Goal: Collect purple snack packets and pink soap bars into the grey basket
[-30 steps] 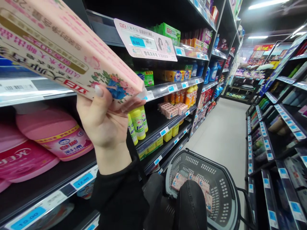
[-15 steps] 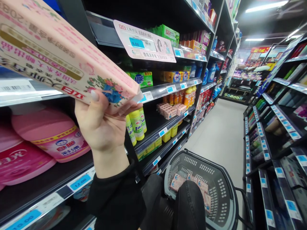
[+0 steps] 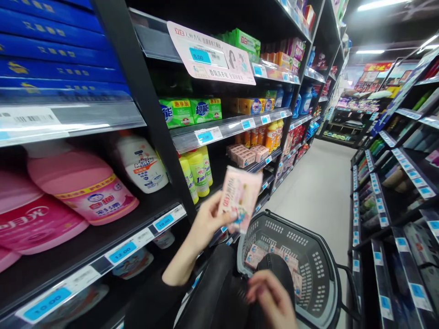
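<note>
My left hand [image 3: 212, 217] is closed on a pink pack of laundry soap [image 3: 241, 196] with a blue-and-pink flower print, gripping its lower left edge. The pack is held up above the near rim of a grey shopping basket [image 3: 324, 256], tilted and slightly blurred. Over my right knee, my right hand [image 3: 270, 294] hangs with loosely bent fingers and nothing visible in it. Inside the basket lie several similar pink soap packs [image 3: 291, 261], partly hidden behind my knee.
On the left, shelves hold pink detergent bottles [image 3: 82, 185], a white bottle [image 3: 142, 164], yellow bottles [image 3: 199, 172] and green soap packs [image 3: 190, 112]. More pink soap packs [image 3: 246, 156] sit farther along. The aisle floor [image 3: 308, 176] runs between these shelves and the right-hand rack [image 3: 387, 183].
My left hand has carried the soap pack from close to the camera, down and to the right, toward the basket. My right hand has come into view at the bottom.
</note>
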### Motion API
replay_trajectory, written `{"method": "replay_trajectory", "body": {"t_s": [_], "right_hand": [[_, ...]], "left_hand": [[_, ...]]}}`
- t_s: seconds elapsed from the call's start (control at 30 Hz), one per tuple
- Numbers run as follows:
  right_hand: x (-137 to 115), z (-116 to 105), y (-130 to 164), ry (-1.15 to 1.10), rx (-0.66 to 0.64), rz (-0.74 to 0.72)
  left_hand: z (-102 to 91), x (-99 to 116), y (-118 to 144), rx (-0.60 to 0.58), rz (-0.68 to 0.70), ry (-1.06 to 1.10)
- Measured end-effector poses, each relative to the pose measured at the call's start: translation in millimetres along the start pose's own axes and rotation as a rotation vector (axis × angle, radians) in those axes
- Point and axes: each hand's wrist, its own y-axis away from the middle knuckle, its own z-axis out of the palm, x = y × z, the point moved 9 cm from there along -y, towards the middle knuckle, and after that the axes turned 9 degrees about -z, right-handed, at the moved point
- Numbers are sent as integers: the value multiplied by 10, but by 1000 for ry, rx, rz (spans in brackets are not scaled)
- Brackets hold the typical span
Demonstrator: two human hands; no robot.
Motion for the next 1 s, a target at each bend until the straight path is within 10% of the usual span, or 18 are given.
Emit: {"method": "replay_trajectory", "body": {"t_s": [0.13, 0.3, 0.47, 0.57, 0.7, 1.0], "right_hand": [[-611, -586, -354, 219, 97, -202], [-616, -451, -479, 418, -105, -39], [-755, -432, -399, 421, -23, -281], [-968, -386, -334, 349, -43, -538], [-1051, -394, -347, 296, -84, -607], [-269, -710, -707, 345, -63, 33]], "left_hand": [[217, -625, 341, -128, -318, -91], [318, -805, 502, -148, -391, -128], [192, -485, 496, 12, 56, -157], [267, -276, 611, -86, 372, -151], [336, -225, 665, -185, 440, -105], [252, -1251, 192, -42, -448, -60]]}}
